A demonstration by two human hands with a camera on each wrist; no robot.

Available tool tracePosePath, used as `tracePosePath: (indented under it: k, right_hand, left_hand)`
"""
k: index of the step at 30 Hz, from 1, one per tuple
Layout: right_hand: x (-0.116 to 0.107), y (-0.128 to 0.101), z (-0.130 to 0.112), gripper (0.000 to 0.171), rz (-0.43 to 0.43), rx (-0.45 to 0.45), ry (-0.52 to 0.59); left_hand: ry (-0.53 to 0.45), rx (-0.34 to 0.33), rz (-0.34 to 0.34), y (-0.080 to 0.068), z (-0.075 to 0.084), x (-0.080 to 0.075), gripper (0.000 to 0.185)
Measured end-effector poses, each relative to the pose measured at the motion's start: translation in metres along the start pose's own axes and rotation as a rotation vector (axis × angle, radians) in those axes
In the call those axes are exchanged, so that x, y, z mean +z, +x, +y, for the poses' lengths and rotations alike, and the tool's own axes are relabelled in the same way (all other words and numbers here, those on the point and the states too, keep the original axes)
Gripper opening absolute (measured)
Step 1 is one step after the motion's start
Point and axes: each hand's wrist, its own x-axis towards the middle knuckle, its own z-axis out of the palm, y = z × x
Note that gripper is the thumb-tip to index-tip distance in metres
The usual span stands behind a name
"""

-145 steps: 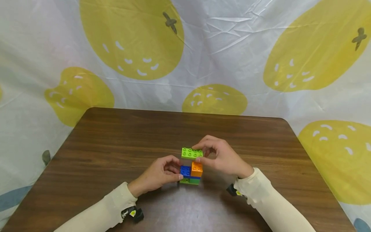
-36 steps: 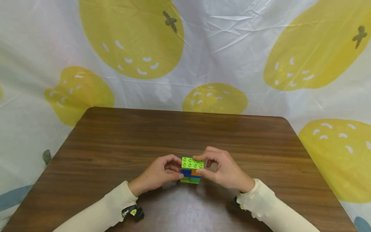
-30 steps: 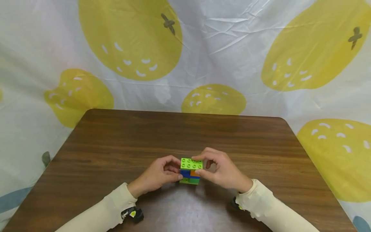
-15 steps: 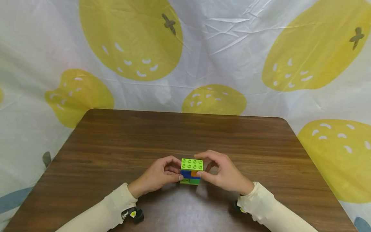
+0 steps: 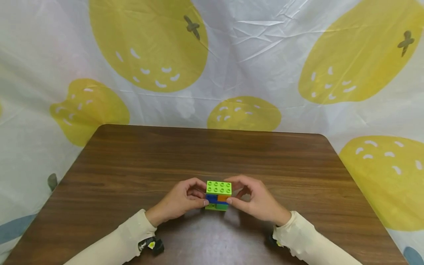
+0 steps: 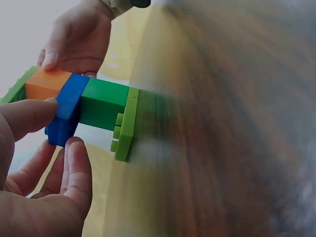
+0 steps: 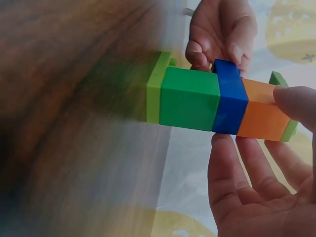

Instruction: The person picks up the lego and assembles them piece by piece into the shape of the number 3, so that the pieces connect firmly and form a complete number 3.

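A stack of toy building bricks stands on the table between both hands. A lime green plate with studs caps it. Beneath come an orange brick, a long blue brick, a green brick and another lime plate at the bottom. The orange and green bricks fill only the right half. My left hand pinches the blue brick's left end between thumb and fingers. My right hand holds the right side, its thumb on the orange brick and fingertips at the opposite face.
The dark wooden table carries the stack near its front middle. Behind it hangs a white cloth printed with yellow fruit. A small black device sits at the left wrist.
The lime plate, earlier held above the stack by my right hand, now lies on top. That hand has slid down from the plate to the orange brick. My left hand stays put.
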Motion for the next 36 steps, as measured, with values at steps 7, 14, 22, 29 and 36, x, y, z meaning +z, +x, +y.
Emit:
tracePosePath:
  k: [7,14,22,29,36]
  right_hand:
    - [0.004,-0.004,0.004,0.048,0.007,0.029,0.029]
    - [0.006,-0.009,0.005,0.047,0.014,0.078,0.059]
    - [0.009,-0.011,0.006,0.04,0.011,0.111,0.084]
    - [0.009,-0.012,0.005,0.038,0.003,0.122,0.099]
    - [0.01,-0.011,0.005,0.038,0.017,0.116,0.104]
  left_hand:
    - [-0.012,0.005,0.0,-0.001,0.001,0.0,0.041]
    - [-0.02,0.012,-0.001,-0.001,0.0,0.0,0.041]
    - [0.006,0.006,0.005,0.0,-0.001,0.0,0.041]
    - [0.001,-0.015,0.011,0.0,-0.001,0.0,0.04]
    - [-0.008,-0.014,0.014,0.001,0.0,0.0,0.041]
